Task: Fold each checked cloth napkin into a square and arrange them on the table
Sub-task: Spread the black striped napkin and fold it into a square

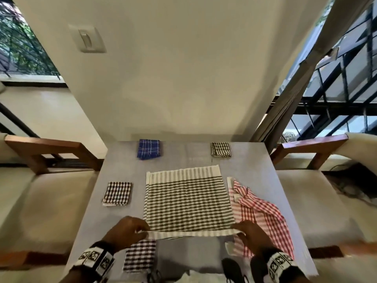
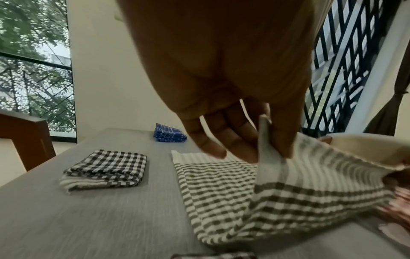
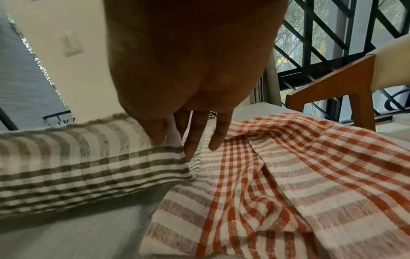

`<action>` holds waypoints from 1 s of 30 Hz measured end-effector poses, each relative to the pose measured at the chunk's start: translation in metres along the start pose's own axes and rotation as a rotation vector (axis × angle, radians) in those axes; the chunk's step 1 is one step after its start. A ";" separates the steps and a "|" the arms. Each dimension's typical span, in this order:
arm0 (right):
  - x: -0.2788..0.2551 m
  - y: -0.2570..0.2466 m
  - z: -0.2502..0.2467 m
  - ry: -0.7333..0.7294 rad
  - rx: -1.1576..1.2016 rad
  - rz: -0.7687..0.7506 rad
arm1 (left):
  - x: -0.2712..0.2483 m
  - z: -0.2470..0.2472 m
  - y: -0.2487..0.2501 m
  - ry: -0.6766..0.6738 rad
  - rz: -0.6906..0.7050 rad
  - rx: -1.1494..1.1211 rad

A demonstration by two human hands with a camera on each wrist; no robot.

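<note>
Six checked cloth napkins on the grey worktop (image 1: 251, 166). Four folded squares: blue (image 1: 148, 149), olive-and-white (image 1: 221, 149), black-and-white (image 1: 117, 193), and a dark check one (image 1: 140, 254) at the near edge, partly under the left wrist. One large olive-and-white checked napkin (image 1: 186, 199) spread flat at centre; left hand (image 1: 124, 231) and right hand (image 1: 252, 234) each pinch a near corner, lifting that edge. One crumpled red-and-white checked napkin (image 1: 263, 215) to the right, partly hidden by the right hand.
</note>
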State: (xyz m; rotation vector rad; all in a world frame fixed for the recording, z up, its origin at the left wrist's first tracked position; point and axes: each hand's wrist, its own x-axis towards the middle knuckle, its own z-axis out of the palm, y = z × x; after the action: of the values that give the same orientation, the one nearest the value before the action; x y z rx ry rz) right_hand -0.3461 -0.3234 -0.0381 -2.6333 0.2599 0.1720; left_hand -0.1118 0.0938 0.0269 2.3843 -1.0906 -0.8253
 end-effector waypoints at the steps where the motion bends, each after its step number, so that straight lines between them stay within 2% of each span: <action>1: -0.001 0.000 0.001 -0.069 0.028 0.015 | 0.000 -0.003 0.002 -0.022 -0.003 -0.019; 3: 0.000 0.001 0.000 -0.152 0.058 0.035 | 0.000 -0.011 0.007 -0.095 0.010 -0.052; 5: 0.003 0.001 -0.005 -0.169 0.089 0.060 | 0.002 -0.018 0.007 -0.136 0.014 -0.068; 8: 0.013 -0.002 -0.023 -0.140 0.168 0.116 | 0.011 -0.028 -0.001 -0.102 -0.031 -0.095; 11: 0.039 -0.007 -0.048 0.022 0.313 0.123 | 0.029 -0.039 -0.020 0.032 -0.127 -0.125; 13: 0.066 -0.007 -0.059 0.090 0.390 0.181 | 0.046 -0.044 -0.032 0.160 -0.156 -0.171; 17: 0.129 -0.003 -0.063 0.141 0.364 0.278 | 0.094 -0.048 -0.038 0.386 -0.319 -0.353; 20: 0.175 0.001 -0.057 0.133 0.353 0.362 | 0.134 -0.050 -0.045 0.480 -0.465 -0.426; 26: 0.250 0.014 -0.032 0.139 0.365 0.538 | 0.189 -0.040 -0.094 0.477 -0.624 -0.361; 30: 0.276 0.025 -0.012 0.100 0.291 0.559 | 0.204 -0.030 -0.109 0.418 -0.674 -0.329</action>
State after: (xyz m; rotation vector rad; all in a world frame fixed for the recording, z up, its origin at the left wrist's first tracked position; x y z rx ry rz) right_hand -0.0814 -0.3926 -0.0852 -2.2242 0.9751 0.1692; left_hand 0.0744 0.0058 -0.0832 2.4717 0.0288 -0.5887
